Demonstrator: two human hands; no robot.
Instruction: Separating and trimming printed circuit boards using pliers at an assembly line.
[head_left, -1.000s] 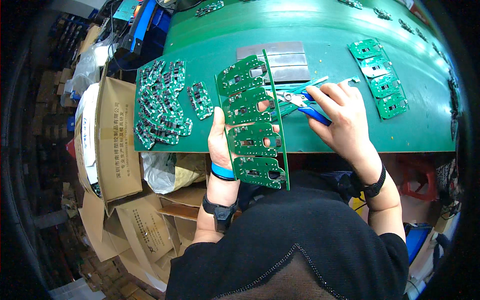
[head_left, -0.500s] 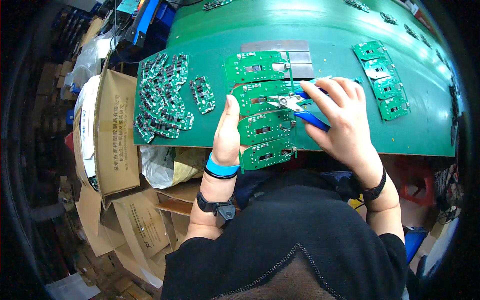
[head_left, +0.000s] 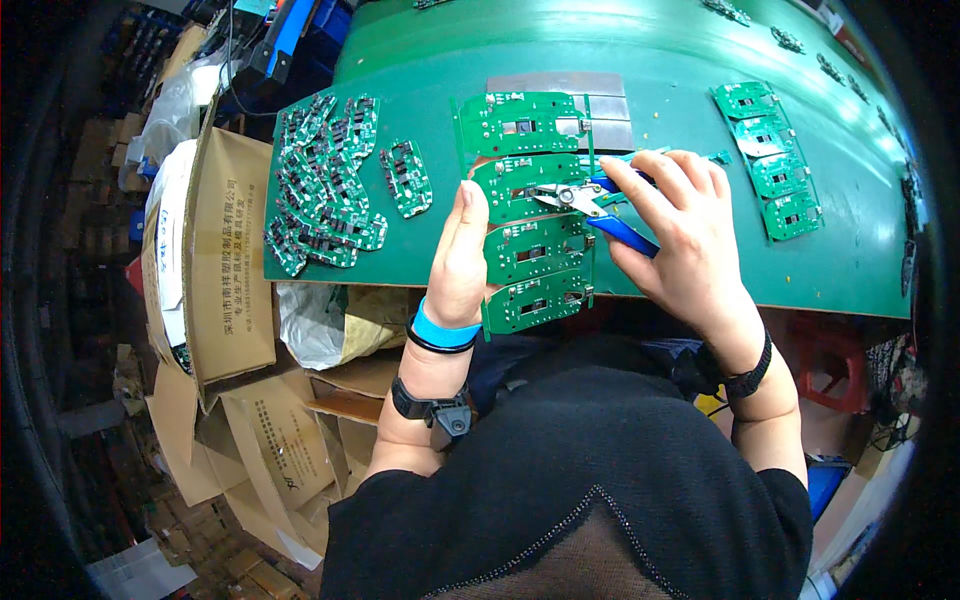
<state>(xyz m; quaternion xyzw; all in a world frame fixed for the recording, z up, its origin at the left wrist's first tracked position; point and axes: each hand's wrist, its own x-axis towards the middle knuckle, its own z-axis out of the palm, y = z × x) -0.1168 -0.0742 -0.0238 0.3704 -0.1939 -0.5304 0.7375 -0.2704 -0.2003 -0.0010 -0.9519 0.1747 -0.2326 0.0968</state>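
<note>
My left hand grips the left edge of a green circuit board panel made of several joined boards, held flat over the near edge of the green table. In my right hand are blue-handled cutters, whose metal jaws rest on the panel's second board from the top. Both wrists carry dark bands, and the left has a blue one too.
A heap of separated small green boards lies at the table's left, with one apart. A column of boards lies at the right. Grey plates sit behind the panel. Open cardboard boxes and a plastic bag stand left, below the table.
The panel, held upright and tilted a second ago, has been laid flatter and farther over the table. My right hand brought the cutters onto its second board.
</note>
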